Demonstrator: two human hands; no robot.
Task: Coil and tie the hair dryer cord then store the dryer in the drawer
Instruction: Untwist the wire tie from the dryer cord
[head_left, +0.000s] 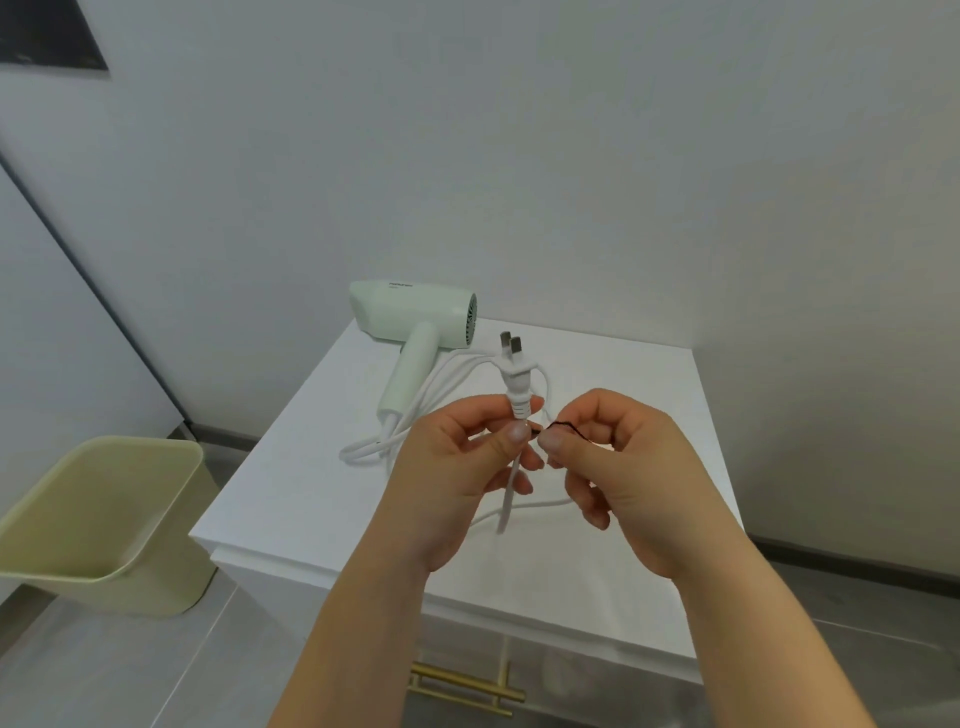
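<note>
Pale mint hair dryer (415, 322) lies on its side on the white cabinet top (623, 395), about 11 o'clock from the hands, with its white cord (431, 395) looped loosely beside the handle. The left hand (457, 467) pinches the cord just under the plug (517, 384), prongs toward 12. The right hand (618, 467) pinches a thin black tie (566, 427) at 3 o'clock.

Lighting is even, cool and diffuse; the white cabinet top (649, 374) shows only faint shadows. Focus is slightly soft. Wide-angle distortion bends lines near the edges.
</note>
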